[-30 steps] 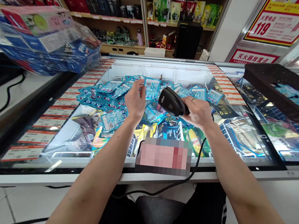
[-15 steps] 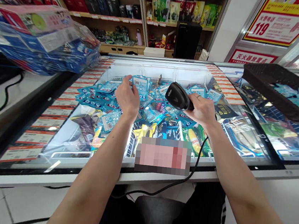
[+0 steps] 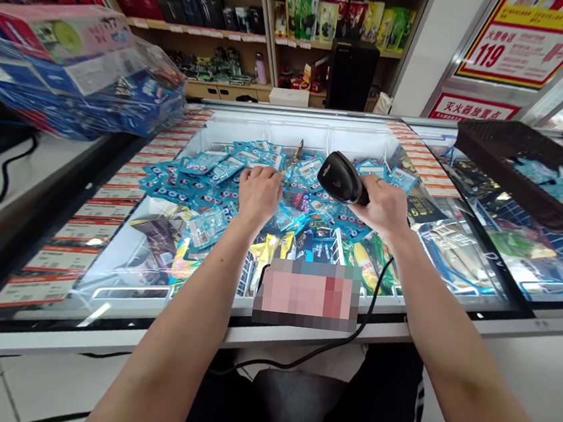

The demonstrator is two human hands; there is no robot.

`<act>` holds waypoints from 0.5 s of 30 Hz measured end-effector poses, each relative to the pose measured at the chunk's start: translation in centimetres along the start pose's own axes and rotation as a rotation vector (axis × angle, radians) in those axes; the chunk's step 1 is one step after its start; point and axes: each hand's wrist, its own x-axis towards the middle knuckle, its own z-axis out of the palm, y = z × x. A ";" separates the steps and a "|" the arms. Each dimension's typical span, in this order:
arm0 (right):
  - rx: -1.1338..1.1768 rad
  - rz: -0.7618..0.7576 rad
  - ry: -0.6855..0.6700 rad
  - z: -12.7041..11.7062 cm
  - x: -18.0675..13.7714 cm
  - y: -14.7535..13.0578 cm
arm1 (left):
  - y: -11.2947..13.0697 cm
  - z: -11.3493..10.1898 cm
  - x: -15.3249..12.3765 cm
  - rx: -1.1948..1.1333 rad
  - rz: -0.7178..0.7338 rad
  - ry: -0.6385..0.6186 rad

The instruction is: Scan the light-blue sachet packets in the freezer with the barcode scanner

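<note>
My right hand (image 3: 385,205) is wrapped round the handle of a black barcode scanner (image 3: 340,177), whose head points left and away from me over the packets. Palm down, my left hand (image 3: 260,195) rests at the pile of blue flat packets (image 3: 206,161). Its fingers are bent and close together, and the tips are out of sight, so anything pinched in them is hidden. The packets lie heaped and overlapping on the glass top of a freezer (image 3: 116,298). The scanner's cable (image 3: 379,282) drops from my right hand over the front edge.
Plastic-wrapped boxes (image 3: 82,76) stand at the left edge. To the right, a dark basket (image 3: 497,166) holds more blue packets. Price labels (image 3: 62,258) line the glass, with a blurred pink item (image 3: 303,294) at the front. Stocked shelves (image 3: 200,31) rise behind.
My left hand has come down and slightly right, with its fingers lower over the pile. The blue packet that showed upright beside its thumb no longer stands there. The scanner has shifted slightly right.
</note>
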 end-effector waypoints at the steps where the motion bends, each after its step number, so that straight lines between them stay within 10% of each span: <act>1: 0.001 0.002 -0.003 0.0 0.0 0.0 | -0.1 0.0 0.0 0.006 -0.020 0.011; 15: -0.008 0.013 -0.061 0.1 0.0 -0.1 | 0.7 -0.1 0.2 0.014 -0.127 0.046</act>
